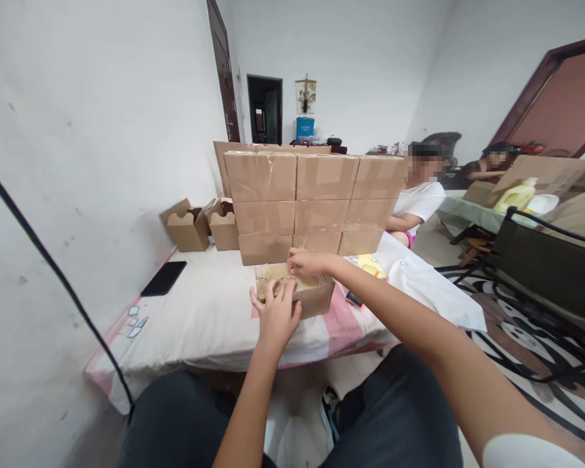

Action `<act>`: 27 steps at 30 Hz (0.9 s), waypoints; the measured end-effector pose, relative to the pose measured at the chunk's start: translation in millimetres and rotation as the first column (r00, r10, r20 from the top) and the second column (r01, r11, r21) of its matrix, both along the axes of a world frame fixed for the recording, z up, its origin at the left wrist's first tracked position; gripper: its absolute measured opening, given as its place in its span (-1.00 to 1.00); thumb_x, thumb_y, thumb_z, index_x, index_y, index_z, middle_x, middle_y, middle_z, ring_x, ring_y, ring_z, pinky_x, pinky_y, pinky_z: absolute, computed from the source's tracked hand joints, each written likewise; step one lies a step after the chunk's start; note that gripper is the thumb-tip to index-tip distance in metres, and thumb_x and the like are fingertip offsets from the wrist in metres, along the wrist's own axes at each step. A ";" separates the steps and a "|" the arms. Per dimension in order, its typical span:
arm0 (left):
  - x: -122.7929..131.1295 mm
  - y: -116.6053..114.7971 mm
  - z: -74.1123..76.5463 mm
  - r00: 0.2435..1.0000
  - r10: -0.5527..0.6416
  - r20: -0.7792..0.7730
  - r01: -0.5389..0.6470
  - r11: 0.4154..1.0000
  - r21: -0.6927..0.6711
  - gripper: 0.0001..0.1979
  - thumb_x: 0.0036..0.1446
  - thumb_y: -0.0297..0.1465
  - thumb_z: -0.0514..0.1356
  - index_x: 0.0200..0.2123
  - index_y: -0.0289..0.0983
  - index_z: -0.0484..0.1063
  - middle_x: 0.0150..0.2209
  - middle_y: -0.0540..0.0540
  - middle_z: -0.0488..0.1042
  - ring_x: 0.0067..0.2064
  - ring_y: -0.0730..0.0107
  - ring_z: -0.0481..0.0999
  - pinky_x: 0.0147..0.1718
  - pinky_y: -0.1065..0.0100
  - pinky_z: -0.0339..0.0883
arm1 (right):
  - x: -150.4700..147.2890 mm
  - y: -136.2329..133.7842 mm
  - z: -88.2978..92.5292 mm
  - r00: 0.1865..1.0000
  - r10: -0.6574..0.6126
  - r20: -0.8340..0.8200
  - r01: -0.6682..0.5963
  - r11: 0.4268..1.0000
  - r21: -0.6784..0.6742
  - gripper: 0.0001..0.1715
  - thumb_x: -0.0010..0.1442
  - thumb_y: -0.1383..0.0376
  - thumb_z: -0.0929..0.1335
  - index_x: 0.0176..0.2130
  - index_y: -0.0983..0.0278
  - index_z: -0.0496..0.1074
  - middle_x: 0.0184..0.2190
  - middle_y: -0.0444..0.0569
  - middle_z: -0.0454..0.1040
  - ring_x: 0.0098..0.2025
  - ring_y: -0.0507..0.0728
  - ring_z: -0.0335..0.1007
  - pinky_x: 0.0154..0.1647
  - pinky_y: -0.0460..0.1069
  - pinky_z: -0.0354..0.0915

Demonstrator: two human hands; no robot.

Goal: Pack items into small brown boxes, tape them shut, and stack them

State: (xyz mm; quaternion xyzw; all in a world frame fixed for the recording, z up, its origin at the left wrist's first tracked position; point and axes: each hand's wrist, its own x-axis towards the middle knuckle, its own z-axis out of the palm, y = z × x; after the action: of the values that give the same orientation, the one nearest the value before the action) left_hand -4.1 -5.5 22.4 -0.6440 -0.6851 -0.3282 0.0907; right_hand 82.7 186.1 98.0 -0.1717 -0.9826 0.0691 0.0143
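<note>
A small cardboard box (316,301) lies on the cloth-covered table in front of me. My left hand (279,313) rests on its near left part, fingers spread over the top and edge. Over the far side of the box top is my right hand (307,262), its fingers pinched together. What they hold, if anything, is too small to make out. Right behind stands a stack of taped cardboard boxes (316,216), several in all, in three rows.
Two open cardboard boxes (189,233) stand left of the stack, by the wall. A black tablet-like slab (164,278) lies at the table's left. A yellow packet (370,265) lies to the right. One person in a white shirt (422,200) sits beyond the stack.
</note>
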 end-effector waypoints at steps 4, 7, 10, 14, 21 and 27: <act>0.4 0.4 -0.8 1.000 0.002 0.008 -0.002 1.000 -0.004 -0.52 0.23 -0.33 0.11 0.22 -0.14 0.33 0.11 -0.21 0.53 0.30 -0.05 0.23 0.28 -0.44 -0.53 | -4.2 -10.4 1.7 0.997 -0.068 0.036 0.067 0.997 0.023 -0.95 0.15 0.37 0.41 -0.31 0.33 0.51 -0.10 0.10 0.40 -0.13 0.16 0.34 -0.09 -0.01 0.25; 1.4 -0.1 -1.6 1.000 0.001 0.015 -0.001 1.000 -0.004 -0.53 0.24 -0.32 0.11 0.22 -0.14 0.33 0.12 -0.21 0.52 0.30 -0.05 0.23 0.28 -0.43 -0.52 | -1.3 -15.1 9.4 0.975 -0.217 -0.054 0.222 0.968 0.119 -0.82 0.12 0.33 0.42 -0.23 0.34 0.44 -0.11 0.14 0.40 -0.16 0.19 0.34 -0.18 0.00 0.24; 3.4 -1.0 -1.6 1.000 0.002 0.022 -0.002 1.000 0.003 -0.54 0.25 -0.32 0.11 0.22 -0.13 0.33 0.13 -0.20 0.52 0.30 -0.04 0.24 0.28 -0.43 -0.54 | 17.6 -10.9 12.7 0.858 -0.392 -0.333 0.457 0.877 0.146 -0.86 0.16 0.34 0.35 -0.21 0.30 0.39 -0.13 0.12 0.42 -0.16 0.20 0.33 -0.21 0.01 0.22; 4.1 -3.2 -0.6 1.000 0.002 0.018 -0.003 1.000 0.028 -0.57 0.26 -0.34 0.13 0.20 -0.12 0.35 0.14 -0.19 0.52 0.30 -0.02 0.25 0.27 -0.41 -0.59 | 75.7 -0.5 -11.1 0.469 -0.524 -0.711 0.639 0.757 -0.136 -0.95 0.15 0.30 0.30 -0.34 0.25 0.32 -0.31 -0.02 0.42 -0.27 0.13 0.33 -0.22 -0.01 0.21; 19.2 -7.8 0.7 0.992 -0.115 -0.053 0.125 0.958 0.260 -0.77 0.29 -0.36 0.16 -0.01 -0.09 0.49 -0.04 -0.06 0.64 0.17 0.11 0.43 0.27 -0.17 -0.34 | 182.8 5.8 -76.9 -0.155 -0.586 -0.795 0.710 0.494 -0.502 -0.78 0.12 0.14 0.32 -0.42 0.23 0.30 -0.45 -0.11 0.39 -0.34 0.13 0.33 -0.23 0.02 0.22; 56.0 -1.6 -8.4 0.946 -0.306 -0.110 0.325 0.898 0.296 -0.88 0.28 -0.42 0.19 -0.28 -0.15 0.54 -0.29 0.02 0.66 -0.08 0.29 0.53 0.00 0.09 -0.06 | 200.4 8.3 -81.7 -0.151 -0.584 -0.797 0.692 0.514 -0.508 -0.73 0.17 0.11 0.32 -0.43 0.25 0.33 -0.45 -0.11 0.39 -0.34 0.11 0.32 -0.23 0.02 0.23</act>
State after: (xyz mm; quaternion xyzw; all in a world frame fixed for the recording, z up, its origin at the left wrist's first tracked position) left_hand 51.9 -7.1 14.0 -0.7338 -0.5086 -0.4220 0.1571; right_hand 283.1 194.5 16.4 -0.5534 -0.5492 0.0917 0.6195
